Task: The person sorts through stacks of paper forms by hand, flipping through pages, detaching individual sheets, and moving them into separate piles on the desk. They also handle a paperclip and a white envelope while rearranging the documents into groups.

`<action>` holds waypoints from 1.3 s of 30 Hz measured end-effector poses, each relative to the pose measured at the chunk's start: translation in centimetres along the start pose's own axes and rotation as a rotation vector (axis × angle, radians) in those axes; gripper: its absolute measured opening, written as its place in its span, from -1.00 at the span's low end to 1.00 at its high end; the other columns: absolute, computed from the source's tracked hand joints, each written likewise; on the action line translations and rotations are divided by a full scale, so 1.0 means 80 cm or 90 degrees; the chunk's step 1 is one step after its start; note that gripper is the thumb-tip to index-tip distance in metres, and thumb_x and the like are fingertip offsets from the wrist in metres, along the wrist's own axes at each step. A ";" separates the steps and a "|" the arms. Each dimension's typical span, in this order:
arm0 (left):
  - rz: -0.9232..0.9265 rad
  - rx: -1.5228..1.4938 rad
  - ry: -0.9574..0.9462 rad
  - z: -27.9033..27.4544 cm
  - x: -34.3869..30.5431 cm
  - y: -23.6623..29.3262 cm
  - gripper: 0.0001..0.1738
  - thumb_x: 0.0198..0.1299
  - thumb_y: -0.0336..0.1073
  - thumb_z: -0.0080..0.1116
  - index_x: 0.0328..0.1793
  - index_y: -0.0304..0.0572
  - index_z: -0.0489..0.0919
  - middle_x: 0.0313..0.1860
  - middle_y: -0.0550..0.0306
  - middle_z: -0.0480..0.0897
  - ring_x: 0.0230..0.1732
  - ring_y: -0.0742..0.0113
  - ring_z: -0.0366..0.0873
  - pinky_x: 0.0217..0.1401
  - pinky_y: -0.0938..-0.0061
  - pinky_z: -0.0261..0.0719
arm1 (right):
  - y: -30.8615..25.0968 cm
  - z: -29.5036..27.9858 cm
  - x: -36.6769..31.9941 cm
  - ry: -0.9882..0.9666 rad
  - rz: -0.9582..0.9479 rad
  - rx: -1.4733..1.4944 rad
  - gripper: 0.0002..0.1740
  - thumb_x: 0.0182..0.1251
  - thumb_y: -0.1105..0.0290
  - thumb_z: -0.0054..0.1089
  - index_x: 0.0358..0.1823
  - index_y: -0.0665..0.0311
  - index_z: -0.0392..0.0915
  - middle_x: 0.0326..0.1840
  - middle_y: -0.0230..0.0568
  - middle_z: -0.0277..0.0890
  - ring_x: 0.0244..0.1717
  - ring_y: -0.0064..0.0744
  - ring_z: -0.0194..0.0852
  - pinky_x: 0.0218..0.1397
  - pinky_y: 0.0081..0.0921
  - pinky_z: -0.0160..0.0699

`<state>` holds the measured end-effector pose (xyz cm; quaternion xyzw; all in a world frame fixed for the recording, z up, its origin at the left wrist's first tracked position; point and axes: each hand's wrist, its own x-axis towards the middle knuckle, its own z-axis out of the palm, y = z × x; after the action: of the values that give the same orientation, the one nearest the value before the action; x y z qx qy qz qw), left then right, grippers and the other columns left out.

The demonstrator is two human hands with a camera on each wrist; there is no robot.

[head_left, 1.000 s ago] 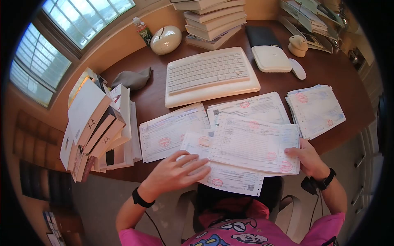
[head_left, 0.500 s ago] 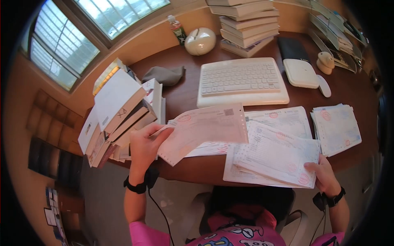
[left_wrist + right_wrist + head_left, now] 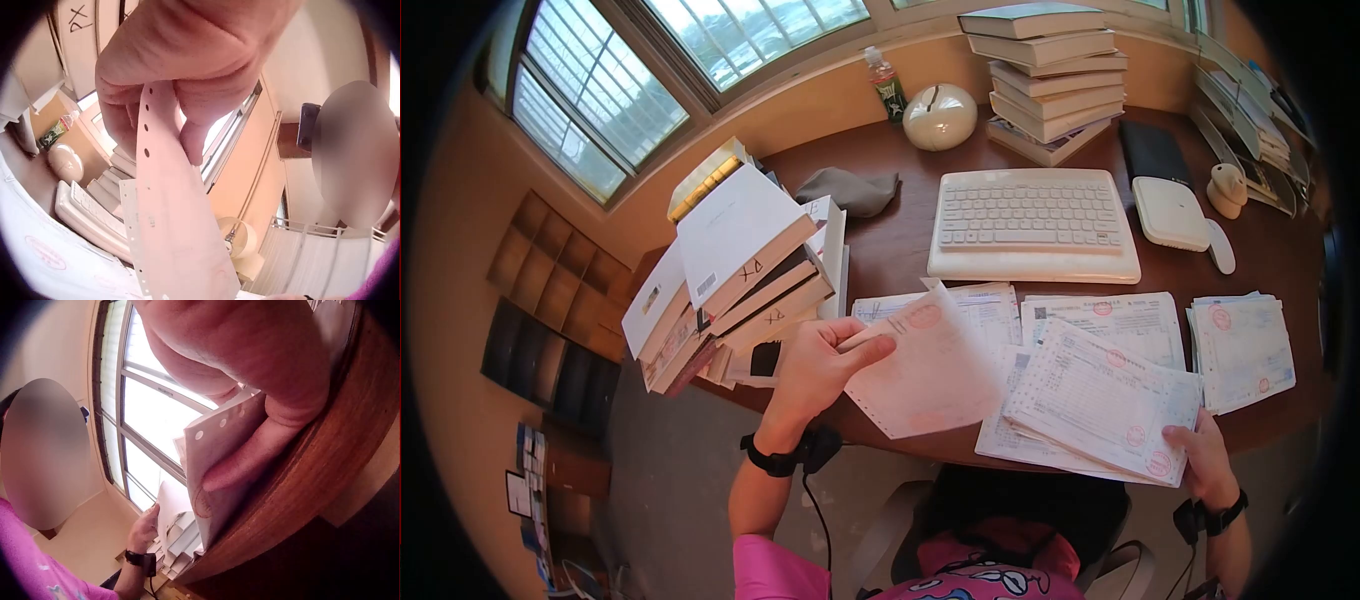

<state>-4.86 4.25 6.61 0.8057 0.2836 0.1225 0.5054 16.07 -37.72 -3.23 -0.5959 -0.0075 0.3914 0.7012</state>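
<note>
My left hand (image 3: 815,368) pinches the edge of a thin printed sheet (image 3: 930,370) with a red stamp, held up over the desk's front edge; in the left wrist view the sheet (image 3: 178,206) hangs from thumb and fingers, punched holes along its side. My right hand (image 3: 1205,460) grips the lower right corner of a stack of printed forms (image 3: 1090,400), thumb on top. In the right wrist view the thumb and fingers of this hand (image 3: 250,381) clasp the stack's corner (image 3: 219,450) at the desk edge. Another form (image 3: 1010,440) lies partly under that stack.
More forms (image 3: 1000,305) lie behind, with a separate pile (image 3: 1243,350) at the right. A keyboard (image 3: 1030,215) on a white base stands further back. Leaning books (image 3: 740,240) are at the left, a book stack (image 3: 1055,85) at the back, a mouse (image 3: 1221,247) at the right.
My left hand has picked up the sheet from the papers, raised it leftward, and then brought it a little to the right as it turned. My right hand keeps its grip. The head view has shifted.
</note>
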 end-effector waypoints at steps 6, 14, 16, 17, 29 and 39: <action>0.044 -0.059 -0.084 0.010 -0.014 0.017 -0.70 0.39 -0.25 0.26 0.06 -0.36 0.68 -0.24 0.32 0.70 -0.25 0.68 0.52 -0.19 0.66 0.51 | 0.002 -0.001 -0.001 0.007 -0.003 -0.010 -0.34 0.21 0.65 0.17 0.38 0.51 0.24 0.26 0.03 0.50 0.19 -0.21 0.59 0.26 -0.30 0.59; 0.182 0.013 0.083 0.038 -0.025 0.023 -0.69 0.45 -0.26 0.17 0.15 -0.32 0.65 -0.19 0.22 0.73 -0.25 0.70 0.49 -0.20 0.67 0.49 | 0.005 -0.002 -0.004 0.011 -0.033 -0.057 -0.31 0.21 0.57 0.28 0.38 0.52 0.26 0.27 0.01 0.49 0.23 -0.26 0.54 0.32 -0.33 0.53; 0.266 0.091 0.220 0.056 -0.031 0.037 -0.71 0.39 -0.35 0.17 0.17 -0.27 0.66 -0.12 0.04 0.76 -0.21 0.53 0.65 -0.14 0.59 0.58 | 0.002 0.001 -0.004 0.004 -0.025 -0.064 -0.33 0.22 0.59 0.27 0.37 0.53 0.27 0.27 0.00 0.50 0.23 -0.28 0.54 0.32 -0.34 0.52; 0.265 0.084 0.212 0.069 -0.030 0.040 -0.71 0.39 -0.35 0.17 0.17 -0.27 0.66 -0.12 0.04 0.76 -0.21 0.53 0.65 -0.14 0.59 0.58 | 0.000 0.002 -0.005 0.015 -0.023 -0.066 -0.33 0.22 0.59 0.27 0.37 0.53 0.27 0.27 0.00 0.50 0.23 -0.28 0.54 0.32 -0.34 0.52; 0.746 0.525 -0.365 0.201 -0.009 -0.012 -0.38 0.31 -0.23 0.10 0.52 0.05 0.35 0.47 0.00 0.39 0.50 -0.06 0.30 0.53 0.05 0.26 | 0.014 -0.015 0.001 -0.007 -0.017 -0.054 -0.50 0.44 0.55 0.10 0.37 0.49 0.31 0.28 -0.11 0.53 0.21 -0.36 0.58 0.24 -0.41 0.60; 0.064 0.171 -0.370 0.156 0.037 0.007 -0.02 0.24 -0.01 0.38 0.61 -0.32 0.12 0.46 -0.22 0.38 0.37 -0.05 0.44 0.43 0.24 0.41 | -0.004 -0.003 0.000 0.026 0.043 0.125 -0.41 0.46 0.39 0.14 0.43 0.51 0.23 0.33 -0.03 0.47 0.28 -0.32 0.52 0.34 -0.33 0.51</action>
<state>3.72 -3.52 1.15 0.8793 0.1011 -0.1266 0.4479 16.37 -37.91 -3.07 -0.5324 0.0651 0.4012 0.7425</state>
